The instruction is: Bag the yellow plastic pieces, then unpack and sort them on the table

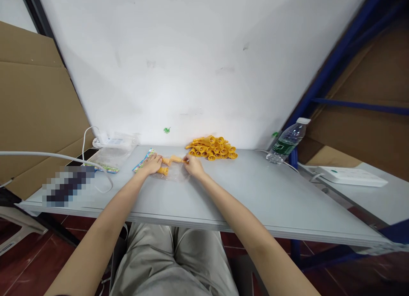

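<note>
On the desk [243, 202] before you, your left hand [154, 162] lies over the printed end of a clear bag [174, 176], its fingers stretched out, probably to keep the slippery film steady. Yellow trumpet-shaped pieces [163, 171] are at the bag, between your hands. Your right hand [193, 166] has its fingers bent together near one piece's thin end; whether they pinch this piece or the film, you cannot tell from here. Behind, against the wall [204, 74], a pile of similar pieces [220, 151] seems placed for easy reach. Leftward, a white cable [110, 183] loops near other packaging [118, 153] and could catch your forearm; a bottle [288, 142] stands well apart, rightward.
</note>
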Tool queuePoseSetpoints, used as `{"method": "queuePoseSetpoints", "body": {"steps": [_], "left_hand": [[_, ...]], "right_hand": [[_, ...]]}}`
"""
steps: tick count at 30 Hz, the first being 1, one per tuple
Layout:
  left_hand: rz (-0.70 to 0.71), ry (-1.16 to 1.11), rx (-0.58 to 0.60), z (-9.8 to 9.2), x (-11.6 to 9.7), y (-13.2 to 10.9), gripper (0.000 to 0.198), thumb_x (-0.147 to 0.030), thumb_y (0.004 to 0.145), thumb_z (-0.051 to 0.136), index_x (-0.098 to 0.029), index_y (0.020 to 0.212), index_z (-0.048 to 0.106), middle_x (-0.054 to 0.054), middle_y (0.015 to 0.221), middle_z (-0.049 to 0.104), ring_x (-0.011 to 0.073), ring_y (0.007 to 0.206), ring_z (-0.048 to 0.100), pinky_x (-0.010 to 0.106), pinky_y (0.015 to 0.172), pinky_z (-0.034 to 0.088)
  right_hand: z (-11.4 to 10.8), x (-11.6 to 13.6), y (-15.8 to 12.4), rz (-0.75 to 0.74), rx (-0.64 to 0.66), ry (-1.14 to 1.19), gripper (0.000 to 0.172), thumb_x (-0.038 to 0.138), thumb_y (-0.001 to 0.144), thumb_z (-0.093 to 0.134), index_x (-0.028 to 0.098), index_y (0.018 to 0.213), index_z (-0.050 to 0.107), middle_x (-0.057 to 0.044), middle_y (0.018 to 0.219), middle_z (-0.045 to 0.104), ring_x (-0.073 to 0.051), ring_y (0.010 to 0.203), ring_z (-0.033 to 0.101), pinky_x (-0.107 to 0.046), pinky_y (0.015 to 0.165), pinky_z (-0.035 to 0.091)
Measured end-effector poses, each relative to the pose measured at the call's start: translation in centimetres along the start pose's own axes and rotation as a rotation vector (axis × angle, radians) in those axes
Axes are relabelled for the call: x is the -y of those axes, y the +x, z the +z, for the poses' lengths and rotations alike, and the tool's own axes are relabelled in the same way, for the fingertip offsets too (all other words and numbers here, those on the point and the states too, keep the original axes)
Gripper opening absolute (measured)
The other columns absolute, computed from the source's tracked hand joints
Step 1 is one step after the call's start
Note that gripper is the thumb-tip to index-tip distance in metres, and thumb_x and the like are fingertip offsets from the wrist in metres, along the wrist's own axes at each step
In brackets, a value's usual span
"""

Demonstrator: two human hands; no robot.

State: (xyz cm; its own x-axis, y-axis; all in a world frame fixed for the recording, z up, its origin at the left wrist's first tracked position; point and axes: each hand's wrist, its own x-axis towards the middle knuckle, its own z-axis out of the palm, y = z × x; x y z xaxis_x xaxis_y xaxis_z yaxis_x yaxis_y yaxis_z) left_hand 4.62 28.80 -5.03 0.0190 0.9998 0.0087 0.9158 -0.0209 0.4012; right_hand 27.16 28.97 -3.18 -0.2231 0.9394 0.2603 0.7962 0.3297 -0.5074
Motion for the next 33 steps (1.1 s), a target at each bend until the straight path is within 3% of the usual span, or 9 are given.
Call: {"method": "queuePoseSetpoints", "body": {"steps": [4,8,13,18,21,24,28,33], "left_hand": [[-0.026,-0.054,-0.055,-0.4,-0.3,-0.2,0.054,-0.036,0.096,0.019,-0.019,0.145,0.035,0.009,0.159,0.027,0.0199,0.149,0.015,0.043,0.12,0.016],[-0.184,-0.186,-0.15,-0.8,-0.6,0.0,0.057,-0.032,0.094,0.02,-0.01,0.146,0.032,0.014,0.156,0.033,0.0197,0.146,0.027,0.034,0.119,0.022],[-0.242,-0.336,-0.129,-1.1,-0.7,0.2,0.056,-0.032,0.094,0.021,-0.011,0.145,0.032,0.012,0.155,0.035,0.0198,0.143,0.033,0.032,0.117,0.027],[-0.252,-0.367,-0.135,-1.1,-0.8,0.0,0.052,-0.031,0.094,0.023,-0.014,0.142,0.036,0.009,0.155,0.036,0.019,0.143,0.033,0.032,0.117,0.026],[-0.256,-0.374,-0.135,-1.1,-0.9,-0.1,0.052,-0.029,0.095,0.022,-0.013,0.141,0.037,0.01,0.155,0.036,0.0196,0.142,0.034,0.032,0.116,0.027],[-0.241,-0.368,-0.142,-1.2,-1.0,-0.1,0.05,-0.031,0.096,0.021,-0.013,0.139,0.04,0.011,0.153,0.039,0.0204,0.142,0.036,0.033,0.115,0.029],[-0.233,-0.356,-0.158,-1.2,-1.1,0.0,0.047,-0.028,0.095,0.022,-0.016,0.135,0.043,0.011,0.15,0.044,0.0197,0.14,0.038,0.033,0.114,0.03],[-0.215,-0.328,-0.175,-1.1,-1.0,0.0,0.047,-0.029,0.095,0.021,-0.017,0.133,0.045,0.01,0.147,0.047,0.0204,0.137,0.042,0.035,0.113,0.033]], "right_hand": [[0.8,0.7,0.4,-0.009,-0.002,0.01,0.026,0.003,0.076,0.051,0.018,0.091,0.066,-0.008,0.1,0.07,-0.019,0.092,0.061,-0.028,0.08,0.042],[2.0,0.7,1.1,0.019,-0.031,0.133,0.028,0.002,0.073,0.051,0.017,0.09,0.067,-0.008,0.099,0.068,-0.018,0.094,0.061,-0.028,0.084,0.045],[3.1,0.1,1.8,-0.057,-0.087,0.333,0.032,0.001,0.069,0.05,0.018,0.092,0.064,-0.007,0.113,0.061,-0.016,0.107,0.057,-0.027,0.088,0.047],[3.2,-0.3,1.8,0.021,-0.153,0.2,0.017,0.007,0.072,0.054,0.017,0.085,0.06,-0.007,0.097,0.061,-0.018,0.093,0.058,-0.027,0.083,0.046],[3.1,0.1,1.9,0.134,-0.077,0.132,0.009,0.011,0.076,0.055,0.018,0.08,0.06,-0.006,0.083,0.064,-0.017,0.08,0.058,-0.026,0.075,0.045],[2.9,0.5,2.1,0.13,-0.029,0.179,0.013,0.01,0.078,0.055,0.016,0.086,0.064,-0.007,0.087,0.068,-0.016,0.083,0.061,-0.025,0.077,0.046],[2.7,0.5,2.4,0.071,0.077,0.293,0.032,0.007,0.077,0.053,0.014,0.104,0.069,-0.005,0.092,0.071,-0.015,0.082,0.064,-0.025,0.082,0.047],[2.4,-0.4,2.6,0.069,0.207,0.324,0.054,0.008,0.074,0.051,0.017,0.126,0.063,0.004,0.067,0.063,-0.012,0.061,0.056,-0.024,0.069,0.048]]}}
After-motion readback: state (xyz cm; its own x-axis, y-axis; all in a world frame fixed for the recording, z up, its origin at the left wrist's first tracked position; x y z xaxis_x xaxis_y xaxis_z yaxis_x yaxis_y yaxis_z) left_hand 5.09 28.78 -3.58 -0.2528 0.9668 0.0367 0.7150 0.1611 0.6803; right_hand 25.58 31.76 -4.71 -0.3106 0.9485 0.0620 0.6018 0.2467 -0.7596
